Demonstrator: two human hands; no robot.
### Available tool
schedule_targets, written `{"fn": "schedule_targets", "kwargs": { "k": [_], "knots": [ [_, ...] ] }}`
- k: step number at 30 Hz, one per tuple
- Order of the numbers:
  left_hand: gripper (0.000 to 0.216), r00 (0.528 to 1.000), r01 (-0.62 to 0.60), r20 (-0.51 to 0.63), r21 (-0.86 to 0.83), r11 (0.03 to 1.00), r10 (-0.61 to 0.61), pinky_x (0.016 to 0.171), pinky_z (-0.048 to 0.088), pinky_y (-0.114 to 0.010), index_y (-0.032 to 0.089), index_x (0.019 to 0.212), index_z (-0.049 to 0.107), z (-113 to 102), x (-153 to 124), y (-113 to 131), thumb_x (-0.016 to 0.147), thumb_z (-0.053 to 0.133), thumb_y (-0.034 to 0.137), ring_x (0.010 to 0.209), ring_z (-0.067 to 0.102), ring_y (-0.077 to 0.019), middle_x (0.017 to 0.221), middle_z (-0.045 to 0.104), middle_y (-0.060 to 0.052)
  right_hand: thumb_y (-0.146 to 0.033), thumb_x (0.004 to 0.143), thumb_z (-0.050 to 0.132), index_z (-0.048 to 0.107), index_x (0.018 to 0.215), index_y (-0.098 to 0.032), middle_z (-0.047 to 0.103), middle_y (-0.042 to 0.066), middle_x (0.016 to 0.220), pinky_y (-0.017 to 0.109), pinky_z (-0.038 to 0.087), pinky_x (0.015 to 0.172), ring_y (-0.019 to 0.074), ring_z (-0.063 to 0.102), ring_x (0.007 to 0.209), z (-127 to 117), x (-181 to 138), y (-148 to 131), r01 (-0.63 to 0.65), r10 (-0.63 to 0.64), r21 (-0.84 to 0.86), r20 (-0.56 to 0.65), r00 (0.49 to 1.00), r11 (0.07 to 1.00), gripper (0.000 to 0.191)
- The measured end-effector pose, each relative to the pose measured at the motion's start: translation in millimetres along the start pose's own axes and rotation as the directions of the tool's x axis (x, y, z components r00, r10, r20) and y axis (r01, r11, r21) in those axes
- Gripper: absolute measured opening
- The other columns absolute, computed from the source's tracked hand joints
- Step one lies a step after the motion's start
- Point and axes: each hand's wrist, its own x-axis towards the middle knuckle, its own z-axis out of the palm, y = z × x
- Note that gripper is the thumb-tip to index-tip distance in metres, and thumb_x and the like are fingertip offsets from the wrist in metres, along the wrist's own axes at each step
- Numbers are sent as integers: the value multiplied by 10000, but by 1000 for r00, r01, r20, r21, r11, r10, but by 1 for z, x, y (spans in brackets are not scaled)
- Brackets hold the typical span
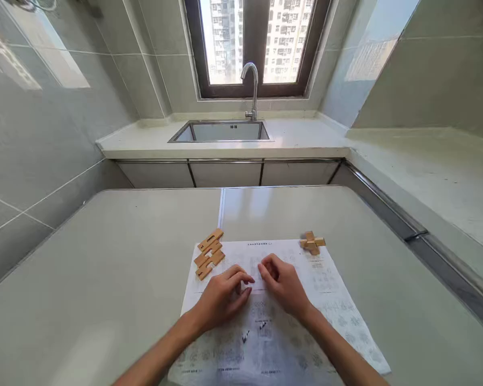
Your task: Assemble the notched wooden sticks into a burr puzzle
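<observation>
My left hand (227,295) is over the middle of a large printed sheet (326,300). Its fingers are loosely bent, with a small gap between thumb and forefinger and nothing in it. Opposite it, my right hand (285,280) has its fingers curled and thumb and forefinger tips together; no object shows there. Beyond my left hand, several flat notched wooden puzzle pieces (209,253) lie in a slanting row on the sheet's left edge. An assembled cross-shaped wooden puzzle (312,243) sits at the far right corner of the sheet.
The sheet lies on a pale glossy table (84,300) with a seam in its far half. Past the table are a white counter (301,131), a sink (221,140), a faucet (253,88) and a window. Tiled walls stand on both sides, with a ledge (434,177) on the right.
</observation>
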Motion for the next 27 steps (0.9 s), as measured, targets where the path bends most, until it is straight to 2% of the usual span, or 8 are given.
{"fn": "schedule_targets", "kwargs": {
  "k": [14, 27],
  "knots": [
    [198, 1000, -29, -3, 56, 998, 29, 696, 524, -263, 229, 1134, 664, 3, -2, -3, 982, 558, 159, 730, 642, -126, 1033, 687, -38, -295, 1024, 556, 566, 829, -227, 591, -31, 675, 262, 389, 568, 136, 507, 572, 5, -4, 1, 72, -65, -133, 61, 996, 989, 207],
    [208, 999, -47, -6, 78, 996, 48, 695, 530, -266, 234, 1126, 655, 5, -3, -5, 970, 563, 131, 732, 652, -128, 1052, 697, -37, -297, 1021, 552, 551, 817, -233, 578, -40, 656, 255, 382, 569, 132, 503, 558, 8, -5, 2, 90, -75, -195, 85, 994, 977, 214]
  ]
}}
